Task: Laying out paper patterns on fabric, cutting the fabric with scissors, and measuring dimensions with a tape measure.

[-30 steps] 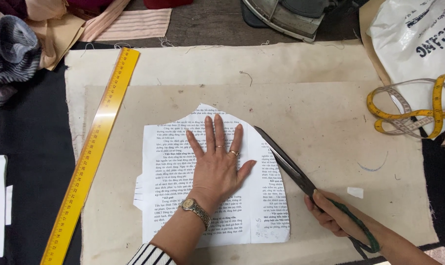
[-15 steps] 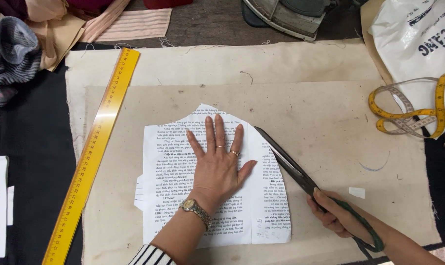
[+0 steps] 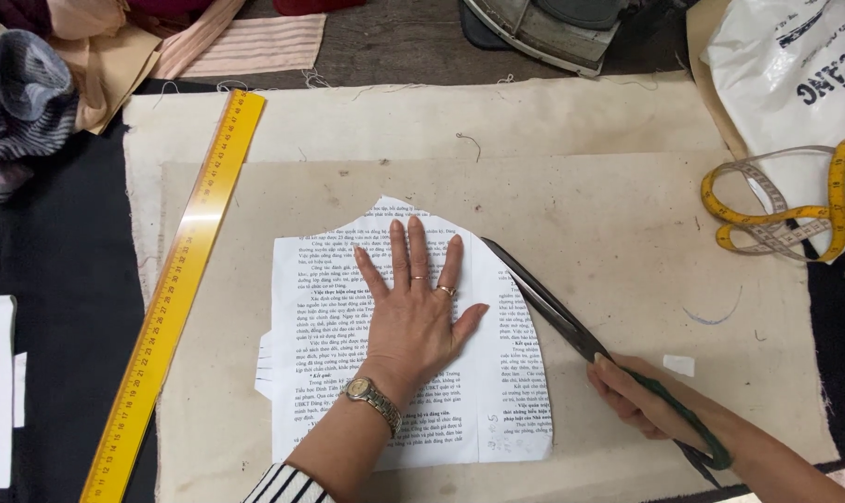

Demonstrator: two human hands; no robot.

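- A white printed paper pattern piece (image 3: 329, 363) with a curved top lies flat at the centre of a beige cloth sheet (image 3: 590, 224).
- The left hand (image 3: 413, 312) presses on the paper, fingers spread flat and open.
- At four o'clock, the right hand (image 3: 641, 396) grips long dark scissors (image 3: 557, 312), blades along the paper's right edge.
- A yellow ruler (image 3: 175, 289) lies at nine o'clock.
- A yellow tape measure (image 3: 785, 200) coils at two o'clock.

My right hand (image 3: 641, 396) has slid a touch toward the lower right of the frame, drawing the scissors (image 3: 571, 326) slightly back along the paper pattern's (image 3: 329, 307) right edge.
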